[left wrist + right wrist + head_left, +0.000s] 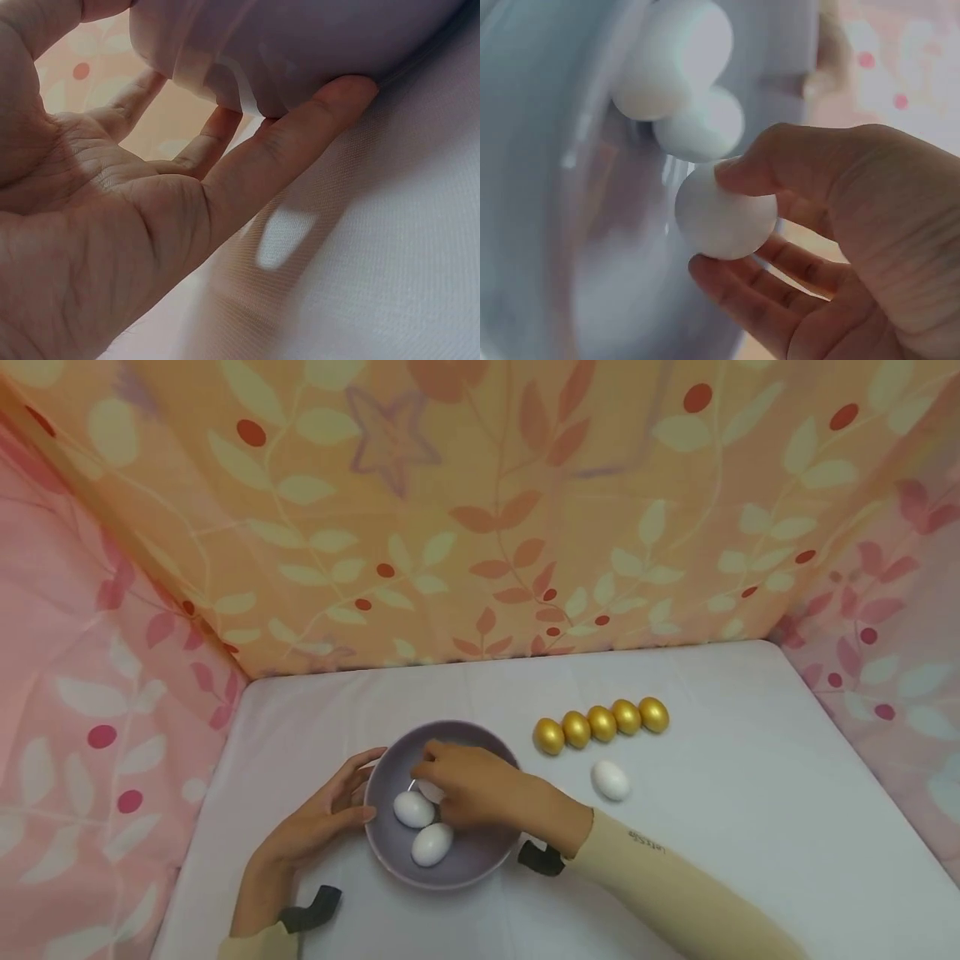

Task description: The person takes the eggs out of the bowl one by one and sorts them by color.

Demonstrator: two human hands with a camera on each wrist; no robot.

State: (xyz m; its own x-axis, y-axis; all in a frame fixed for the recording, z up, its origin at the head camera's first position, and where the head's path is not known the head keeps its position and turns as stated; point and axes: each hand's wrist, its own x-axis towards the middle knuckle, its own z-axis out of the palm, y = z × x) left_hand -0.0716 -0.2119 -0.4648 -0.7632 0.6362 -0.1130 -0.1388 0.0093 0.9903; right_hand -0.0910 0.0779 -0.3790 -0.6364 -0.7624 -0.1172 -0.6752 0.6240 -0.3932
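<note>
Pinching a white egg (726, 216) between thumb and fingers (765, 281), the right hand (472, 785) holds it inside the purple bowl (390, 843); only the right wrist view shows this grip. Two more eggs (422, 827) lie just beyond those fingers. The left hand (315, 827) rests straight, relaxed fingers (300, 135) against the bowl's outer wall on the bench (750, 860).

Five golden eggs (602, 724) line the white table (750, 827).

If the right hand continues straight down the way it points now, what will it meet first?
Probably the bowl floor: the right hand, holding a white egg, is inside it beside two eggs. Depth is unclear.
</note>
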